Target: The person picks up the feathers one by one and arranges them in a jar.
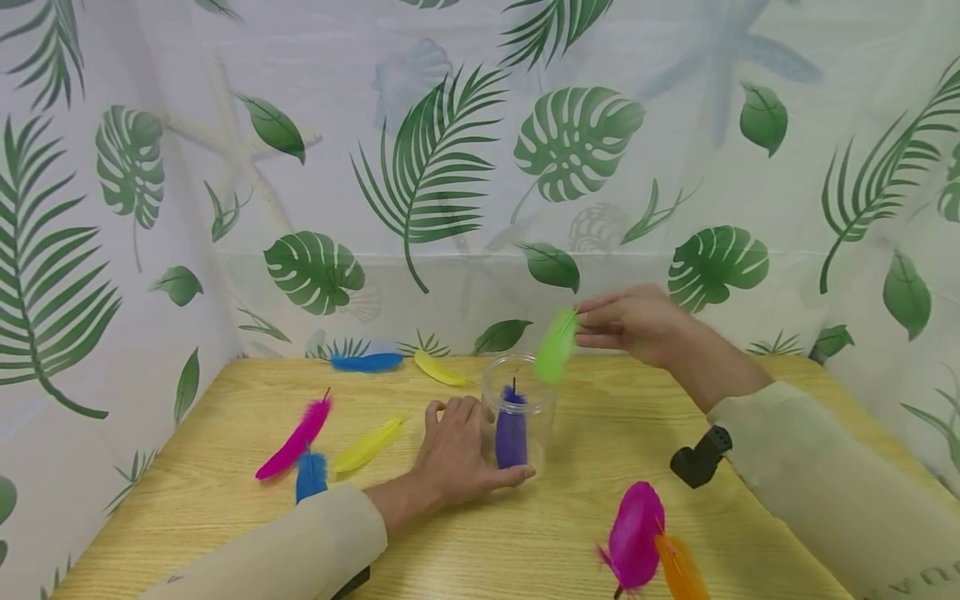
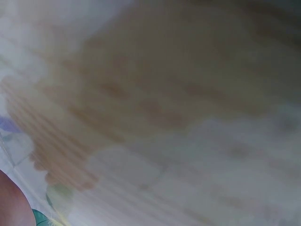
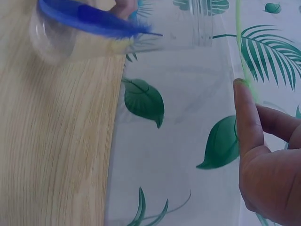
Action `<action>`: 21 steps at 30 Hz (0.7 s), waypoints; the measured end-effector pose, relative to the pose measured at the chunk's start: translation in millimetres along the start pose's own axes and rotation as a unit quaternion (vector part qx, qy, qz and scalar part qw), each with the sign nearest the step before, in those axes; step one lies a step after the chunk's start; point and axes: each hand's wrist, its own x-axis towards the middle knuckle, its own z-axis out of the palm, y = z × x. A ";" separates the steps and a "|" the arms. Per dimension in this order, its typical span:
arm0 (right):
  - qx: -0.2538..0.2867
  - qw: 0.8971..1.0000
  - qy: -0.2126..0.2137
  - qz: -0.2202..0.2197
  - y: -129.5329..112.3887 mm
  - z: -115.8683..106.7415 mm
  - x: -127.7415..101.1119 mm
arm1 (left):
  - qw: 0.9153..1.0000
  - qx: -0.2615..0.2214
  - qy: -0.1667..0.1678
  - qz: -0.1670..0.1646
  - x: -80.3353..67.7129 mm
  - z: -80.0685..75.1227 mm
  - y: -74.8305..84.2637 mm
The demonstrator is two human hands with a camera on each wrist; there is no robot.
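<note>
A clear plastic jar (image 1: 546,429) stands upright on the wooden table, holding a purple feather (image 1: 512,433) with its quill pointing up. My left hand (image 1: 459,450) grips the jar from the left, thumb across its front and fingers toward the back. Above the right of the jar's rim, my right hand (image 1: 637,325) pinches a lime green feather (image 1: 556,346) by its upper end, its broad end hanging down. In the right wrist view the green feather (image 3: 239,42) appears edge-on at the fingertips. The left wrist view is mostly blurred.
Left of the jar lie blue feathers (image 1: 367,362), yellow feathers (image 1: 371,444) and a magenta feather (image 1: 296,437). Front right, a magenta feather (image 1: 636,533) touches an orange feather (image 1: 681,567). A leaf-print curtain (image 1: 450,275) hangs behind the table (image 1: 457,550).
</note>
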 end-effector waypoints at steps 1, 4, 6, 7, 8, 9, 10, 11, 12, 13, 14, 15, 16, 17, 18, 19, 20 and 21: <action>0.000 1.000 0.005 0.000 -0.1 3.1 1.2 | 1.000 -0.001 0.000 -0.001 0.1 -0.4 0.0; -0.008 1.000 0.015 -0.002 -0.3 11.4 4.5 | 1.000 -0.004 -0.002 -0.002 0.3 -1.6 0.3; -0.013 1.000 0.021 -0.002 -0.2 15.3 6.2 | 1.000 -0.006 -0.003 -0.003 0.3 -2.2 0.6; -0.016 1.000 0.024 -0.002 0.2 16.5 6.8 | 1.000 -0.007 -0.004 -0.003 0.3 -2.3 0.9; -0.019 0.999 0.028 -0.002 0.5 17.6 7.3 | 1.000 -0.008 -0.004 -0.003 0.2 -2.3 1.1; -0.022 0.999 0.032 -0.002 0.9 18.5 7.7 | 1.000 -0.008 -0.005 -0.003 0.1 -2.3 1.2; -0.024 0.999 0.035 -0.002 1.3 19.3 8.1 | 1.000 -0.008 -0.004 -0.003 0.1 -2.3 1.4; -0.025 0.999 0.035 -0.003 1.7 19.7 8.4 | 1.000 -0.007 -0.004 -0.002 0.2 -2.2 1.5; -0.027 0.999 0.036 -0.003 2.3 19.9 9.0 | 1.000 -0.007 -0.003 -0.002 0.2 -2.3 1.4; -0.030 0.999 0.037 -0.002 2.9 20.1 9.6 | 1.000 -0.005 -0.002 -0.002 0.3 -2.3 1.4; -0.031 0.999 0.036 -0.002 3.5 20.4 10.0 | 1.000 -0.004 -0.002 -0.002 0.4 -2.1 1.3; -0.031 0.999 0.033 -0.001 4.0 20.8 10.3 | 1.000 -0.003 -0.002 -0.002 0.5 -2.1 1.1; -0.029 0.999 0.028 0.000 4.6 21.1 10.5 | 1.000 -0.002 -0.002 -0.002 0.5 -2.0 1.0; -0.028 0.999 0.024 0.002 5.1 21.3 10.7 | 1.000 -0.001 -0.002 -0.002 0.5 -1.9 0.8; -0.027 0.999 0.022 0.005 5.4 21.6 10.8 | 1.000 -0.001 -0.003 -0.003 0.5 -1.9 0.5; -0.025 1.000 0.017 0.006 5.6 22.0 10.6 | 1.000 -0.001 -0.004 -0.004 0.5 -1.8 0.3; -0.023 1.000 0.012 0.007 5.6 22.5 10.1 | 1.000 -0.001 -0.004 -0.004 0.6 -1.9 0.2; -0.023 1.000 0.008 0.007 5.7 22.4 9.9 | 1.000 -0.001 -0.006 -0.005 0.6 -2.0 0.0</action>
